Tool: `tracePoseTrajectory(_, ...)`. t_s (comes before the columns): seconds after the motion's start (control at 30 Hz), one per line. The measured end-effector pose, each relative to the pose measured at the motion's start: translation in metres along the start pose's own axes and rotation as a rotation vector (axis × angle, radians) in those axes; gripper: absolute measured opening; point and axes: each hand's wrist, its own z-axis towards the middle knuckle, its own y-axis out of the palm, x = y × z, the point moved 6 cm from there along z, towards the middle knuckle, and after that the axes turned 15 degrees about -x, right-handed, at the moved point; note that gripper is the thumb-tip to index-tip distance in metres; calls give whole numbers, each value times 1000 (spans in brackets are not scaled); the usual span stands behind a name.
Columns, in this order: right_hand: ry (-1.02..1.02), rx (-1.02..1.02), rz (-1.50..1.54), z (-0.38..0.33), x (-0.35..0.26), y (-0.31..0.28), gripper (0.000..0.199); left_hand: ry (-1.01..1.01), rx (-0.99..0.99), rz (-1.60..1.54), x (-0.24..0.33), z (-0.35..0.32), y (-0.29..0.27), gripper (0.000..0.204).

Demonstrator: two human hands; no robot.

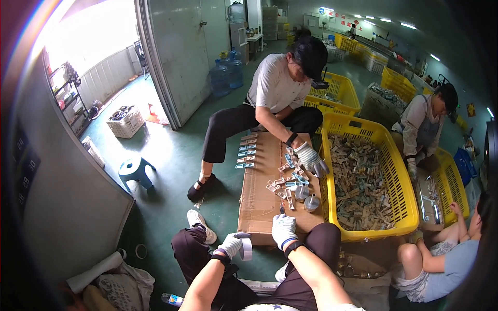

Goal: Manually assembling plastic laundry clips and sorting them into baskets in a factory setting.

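The gloved left hand (232, 243) grips a roll of tape (246, 249) above the person's knee. The gloved right hand (284, 229) rests loosely closed, holding nothing visible, on the near edge of a flattened cardboard sheet (259, 199) on the floor, near small clips (285, 182) and a yellow crate (381, 136).

Looks like a factory or warehouse floor, not a home. Green painted concrete floor (171, 155), big grey metal sliding door (181, 46), rows of yellow plastic mesh crates (410, 207) heaped with small metal parts, strip lights overhead (386, 20). People sit low on the floor around a flattened brown cardboard sheet (259, 192), with blue water-cooler jugs (228, 72) near the door.
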Motion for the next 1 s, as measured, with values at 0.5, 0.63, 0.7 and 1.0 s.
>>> tracePoseTrajectory(0.5,-15,-33,-2,-5,-3,-7,26,29,12,7,2,-4,-1,34)
tracePoseTrajectory(0.63,-8,-25,-8,-2,-1,0,27,21,12,-7,-3,2,-2,33)
tracePoseTrajectory(0.7,-17,35,-42,-3,-5,-3,25,29,9,-30,-8,3,-6,35)
tracePoseTrajectory(1.0,-12,-6,-8,1,-3,2,26,35,-1,20,-6,4,-5,37)
